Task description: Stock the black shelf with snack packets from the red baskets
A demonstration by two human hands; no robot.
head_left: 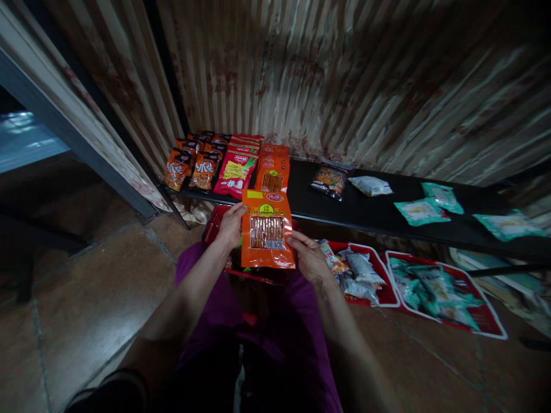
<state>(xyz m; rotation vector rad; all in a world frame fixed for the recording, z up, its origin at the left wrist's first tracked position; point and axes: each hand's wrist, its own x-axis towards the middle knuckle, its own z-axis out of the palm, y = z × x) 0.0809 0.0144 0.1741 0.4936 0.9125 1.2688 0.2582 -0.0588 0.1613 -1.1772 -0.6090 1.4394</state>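
Nearest are the person's purple trousers [210,304], knees spread, with both bare forearms reaching forward between and over them. The left hand [231,226] and the right hand [307,255] hold an orange packet [269,232], its printed front and clear window facing the person. The left fingers are clamped on its left edge, near the upper corner; the right fingers are clamped on its right edge, lower down. The packet lies between the two hands, its top and bottom edges free of the fingers.

Below and behind it is a red basket [213,222], mostly hidden, so its contents are hard to make out. To the right on the tiled floor [107,252] stand a middle basket [391,284] of white packets and, just beside it, a right basket [491,314] of green packets.

Beyond, a low black shelf [298,198] carries, from left to right, brown snack bags [204,172], pink packets [236,169], a row of orange packets [273,172], a dark bag [330,179], a white packet [370,185] and loose green packets [422,211]. Farthest back hangs a pleated curtain [301,74] with reddish blotches.
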